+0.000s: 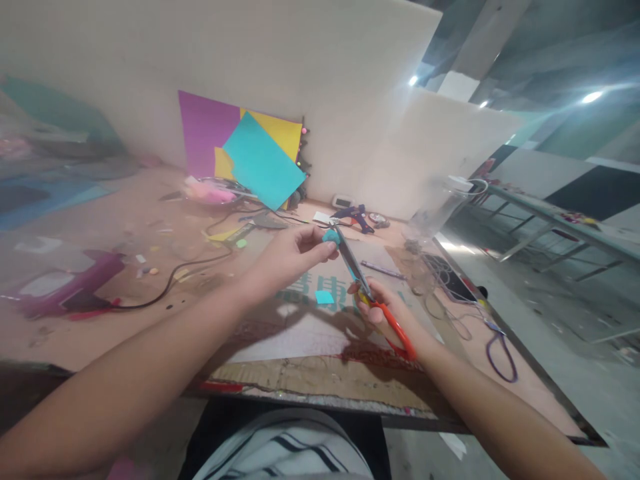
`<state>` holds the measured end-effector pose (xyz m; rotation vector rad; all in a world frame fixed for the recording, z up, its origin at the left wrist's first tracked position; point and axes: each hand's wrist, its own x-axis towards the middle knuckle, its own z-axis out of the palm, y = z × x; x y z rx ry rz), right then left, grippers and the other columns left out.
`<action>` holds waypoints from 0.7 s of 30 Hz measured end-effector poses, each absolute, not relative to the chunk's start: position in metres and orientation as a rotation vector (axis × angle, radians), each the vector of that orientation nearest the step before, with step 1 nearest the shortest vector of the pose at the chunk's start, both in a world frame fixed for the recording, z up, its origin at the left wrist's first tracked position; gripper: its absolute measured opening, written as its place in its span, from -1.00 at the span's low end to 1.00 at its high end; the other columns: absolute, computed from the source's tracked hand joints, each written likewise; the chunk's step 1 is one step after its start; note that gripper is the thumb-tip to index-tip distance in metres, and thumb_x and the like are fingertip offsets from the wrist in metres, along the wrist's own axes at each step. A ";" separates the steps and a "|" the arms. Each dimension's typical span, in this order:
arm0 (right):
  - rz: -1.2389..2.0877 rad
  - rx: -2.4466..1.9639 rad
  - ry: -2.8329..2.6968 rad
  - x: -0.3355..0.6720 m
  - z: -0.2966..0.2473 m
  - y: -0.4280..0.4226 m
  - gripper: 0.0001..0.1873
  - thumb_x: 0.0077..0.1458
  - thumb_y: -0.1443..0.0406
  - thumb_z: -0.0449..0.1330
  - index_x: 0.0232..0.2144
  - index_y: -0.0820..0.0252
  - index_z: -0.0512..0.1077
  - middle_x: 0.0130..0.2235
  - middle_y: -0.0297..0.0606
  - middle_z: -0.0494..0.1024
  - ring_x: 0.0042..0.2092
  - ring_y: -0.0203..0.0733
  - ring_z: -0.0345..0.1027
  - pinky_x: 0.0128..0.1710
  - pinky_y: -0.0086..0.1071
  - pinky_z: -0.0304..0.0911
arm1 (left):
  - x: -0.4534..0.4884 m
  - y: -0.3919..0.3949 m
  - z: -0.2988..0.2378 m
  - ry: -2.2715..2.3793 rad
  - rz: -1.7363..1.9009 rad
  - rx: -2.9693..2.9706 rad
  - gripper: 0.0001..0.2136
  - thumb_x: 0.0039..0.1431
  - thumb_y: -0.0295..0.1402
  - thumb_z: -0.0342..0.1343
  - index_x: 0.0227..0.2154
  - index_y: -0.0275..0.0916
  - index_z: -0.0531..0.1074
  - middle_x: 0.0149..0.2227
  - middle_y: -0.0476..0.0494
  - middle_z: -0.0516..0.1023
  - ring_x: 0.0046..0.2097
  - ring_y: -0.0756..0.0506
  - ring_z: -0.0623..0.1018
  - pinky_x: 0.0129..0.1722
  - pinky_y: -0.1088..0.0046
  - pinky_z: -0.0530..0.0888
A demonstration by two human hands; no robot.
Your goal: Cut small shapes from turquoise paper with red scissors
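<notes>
My left hand (295,257) pinches a small teal piece (330,235) of paper or foam above the table. My right hand (383,310) grips orange-handled scissors (370,293), their blades pointing up and left to meet the teal piece. A small teal scrap (324,297) lies on the cardboard sheet (310,333) below the hands.
Purple, yellow and teal sheets (260,160) lean against the white wall. Glue guns (357,217) lie at the back, another purple one (70,283) at the left with a black cable. A clear container (440,203), a phone (450,280) and cords sit at the right near the table's edge.
</notes>
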<state>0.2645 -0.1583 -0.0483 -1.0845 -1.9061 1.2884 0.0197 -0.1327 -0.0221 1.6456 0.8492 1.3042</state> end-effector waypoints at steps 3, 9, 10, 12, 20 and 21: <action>1.289 -1.083 -1.902 0.265 -0.048 -0.159 -0.27 -0.04 -0.29 0.31 -0.14 0.15 0.36 -0.43 -0.47 0.18 -0.45 -0.33 -0.07 -0.51 -0.41 -0.08 | 0.020 -0.133 -0.023 0.858 1.307 1.643 -0.71 0.23 -0.09 0.27 -0.29 -0.25 0.51 -0.24 -0.14 0.67 -0.18 -0.09 0.64 -0.12 0.37 0.50; 1.301 -1.058 -1.896 0.264 -0.046 -0.161 -0.24 -0.08 -0.31 0.33 -0.15 0.16 0.38 -0.45 -0.48 0.20 -0.46 -0.33 -0.06 -0.51 -0.40 -0.09 | 0.020 -0.132 -0.022 0.857 1.315 1.652 -0.71 0.24 -0.09 0.25 -0.32 -0.25 0.50 -0.27 -0.13 0.66 -0.21 -0.08 0.63 -0.14 0.39 0.50; 1.296 -1.063 -1.898 0.264 -0.046 -0.161 -0.25 -0.07 -0.30 0.33 -0.15 0.16 0.37 -0.45 -0.47 0.20 -0.46 -0.33 -0.06 -0.50 -0.40 -0.08 | 0.020 -0.132 -0.021 0.853 1.314 1.649 -0.72 0.24 -0.10 0.25 -0.32 -0.25 0.49 -0.27 -0.13 0.66 -0.21 -0.08 0.62 -0.15 0.39 0.50; 1.290 -1.072 -1.901 0.265 -0.046 -0.161 -0.29 -0.05 -0.27 0.33 -0.14 0.15 0.37 -0.44 -0.48 0.19 -0.46 -0.33 -0.05 -0.50 -0.40 -0.07 | 0.021 -0.132 -0.021 0.842 1.317 1.646 -0.72 0.24 -0.11 0.25 -0.34 -0.25 0.48 -0.28 -0.12 0.65 -0.22 -0.07 0.62 -0.16 0.40 0.50; 1.204 -1.099 -1.962 0.264 -0.045 -0.161 -0.42 0.05 -0.18 0.32 -0.17 0.15 0.37 -0.42 -0.46 0.20 -0.45 -0.32 -0.04 -0.48 -0.40 -0.05 | 0.016 -0.132 -0.019 0.875 1.285 1.667 -0.78 0.24 -0.18 0.24 -0.32 -0.26 0.50 -0.27 -0.14 0.65 -0.21 -0.09 0.62 -0.14 0.35 0.51; 1.198 -1.099 -1.965 0.264 -0.044 -0.161 -0.41 0.05 -0.18 0.31 -0.17 0.15 0.37 -0.42 -0.45 0.21 -0.45 -0.32 -0.04 -0.48 -0.40 -0.05 | 0.016 -0.132 -0.019 0.887 1.279 1.674 -0.78 0.24 -0.18 0.23 -0.32 -0.27 0.50 -0.27 -0.15 0.65 -0.21 -0.10 0.62 -0.14 0.34 0.52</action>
